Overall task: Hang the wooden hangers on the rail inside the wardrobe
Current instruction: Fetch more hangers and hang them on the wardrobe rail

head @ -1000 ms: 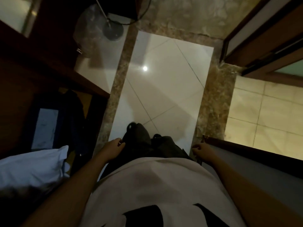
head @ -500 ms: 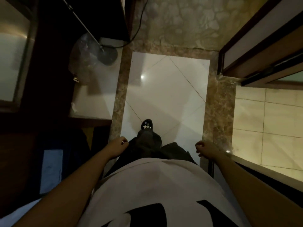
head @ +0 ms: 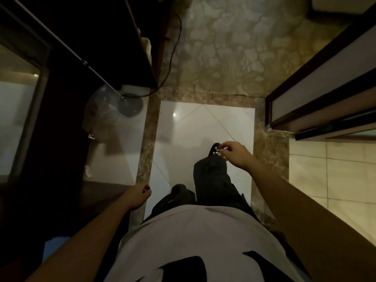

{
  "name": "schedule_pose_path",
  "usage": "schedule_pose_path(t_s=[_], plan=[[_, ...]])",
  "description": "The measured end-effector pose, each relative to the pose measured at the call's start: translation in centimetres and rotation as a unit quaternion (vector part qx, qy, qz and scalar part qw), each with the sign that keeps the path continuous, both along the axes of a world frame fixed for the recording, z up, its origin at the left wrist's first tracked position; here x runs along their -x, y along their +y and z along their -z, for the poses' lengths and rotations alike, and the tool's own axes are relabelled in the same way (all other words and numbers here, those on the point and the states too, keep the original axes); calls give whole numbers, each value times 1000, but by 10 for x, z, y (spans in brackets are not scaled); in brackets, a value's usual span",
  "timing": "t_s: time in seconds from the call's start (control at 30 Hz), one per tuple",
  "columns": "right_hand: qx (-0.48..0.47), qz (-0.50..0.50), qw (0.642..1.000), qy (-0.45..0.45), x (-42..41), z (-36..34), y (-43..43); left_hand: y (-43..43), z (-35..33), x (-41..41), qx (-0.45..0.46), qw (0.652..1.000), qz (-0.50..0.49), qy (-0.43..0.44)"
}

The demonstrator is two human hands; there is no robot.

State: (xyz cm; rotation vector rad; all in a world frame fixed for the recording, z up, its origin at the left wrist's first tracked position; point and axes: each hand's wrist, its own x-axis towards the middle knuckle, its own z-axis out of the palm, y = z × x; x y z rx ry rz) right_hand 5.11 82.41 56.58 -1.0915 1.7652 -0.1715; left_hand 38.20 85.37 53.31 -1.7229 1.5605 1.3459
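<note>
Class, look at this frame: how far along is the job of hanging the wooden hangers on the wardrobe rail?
Done: nothing visible. In hand: the left hand and right hand both carry no hanger as the person walks across the white floor tiles. Left: everything; no hangers or wardrobe rail are clearly identifiable.

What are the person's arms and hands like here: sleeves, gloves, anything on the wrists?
Both forearms are bare up to the frame edge, no sleeve cuffs showing. The left hand and right hand are ungloved; no watch, ring or band is visible. The light T-shirt carries a black print.

no text, label or number can be read.
</note>
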Motion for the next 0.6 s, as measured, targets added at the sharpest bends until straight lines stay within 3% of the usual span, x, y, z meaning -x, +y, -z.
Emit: schedule_pose_path(t_s=[0.23, 0.47, 0.6], plan=[[-90, 95, 991, -1, 120, 15, -32, -92, -2, 104, -8, 1000, -2, -18], [-143, 165, 976, 14, 221, 11, -55, -219, -30, 256, 62, 992, -7, 113], [-164, 161, 973, 19, 248, 10, -89, -277, -33, 308, 66, 987, 4, 146]])
